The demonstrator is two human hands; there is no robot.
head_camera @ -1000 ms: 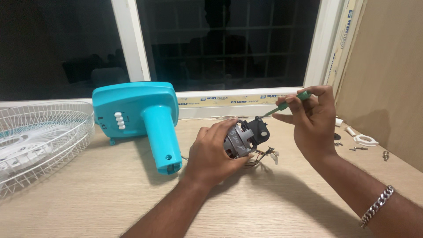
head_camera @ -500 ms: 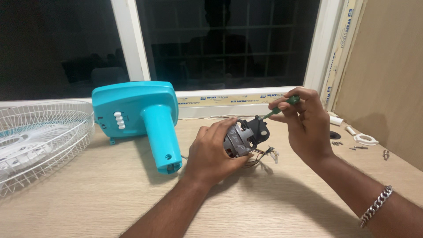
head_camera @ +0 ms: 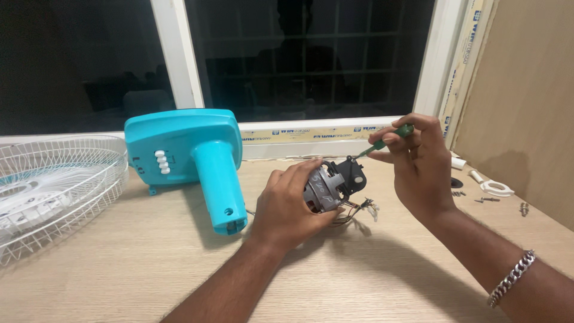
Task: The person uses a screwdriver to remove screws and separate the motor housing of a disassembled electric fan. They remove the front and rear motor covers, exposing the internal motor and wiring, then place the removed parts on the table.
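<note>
Left hand [head_camera: 287,209] clenched around the motor [head_camera: 326,188], holding it just above the tabletop [head_camera: 149,257], roughly centre of view. Motor is grey metal with a black plastic part [head_camera: 353,174] on its right end; thin wires [head_camera: 359,208] hang out below on the right, toward the tabletop.

Right hand [head_camera: 421,167] grips a green screwdriver [head_camera: 388,139] with fingertips, handle up near the fingers, shaft angled down-left. Tip meets the top of the black part; exact contact spot too small to tell. Metal chain bracelet [head_camera: 511,278] on the right wrist.

Left of the motor, a turquoise fan housing [head_camera: 185,149] lies on the tabletop, neck pointing toward the camera, white buttons [head_camera: 161,162] on its face. It's just beside the left hand, not touching. Far left: white wire guard [head_camera: 54,185] with the blade inside, partly cut off by frame edge.

Right side, well apart from the motor: white plastic ring piece [head_camera: 495,190], a few loose screws [head_camera: 487,200], a small dark round part [head_camera: 455,183], one more small metal bit [head_camera: 524,209] near the wooden wall panel [head_camera: 526,107].

Behind everything, a white-framed window [head_camera: 299,60], dark outside.
</note>
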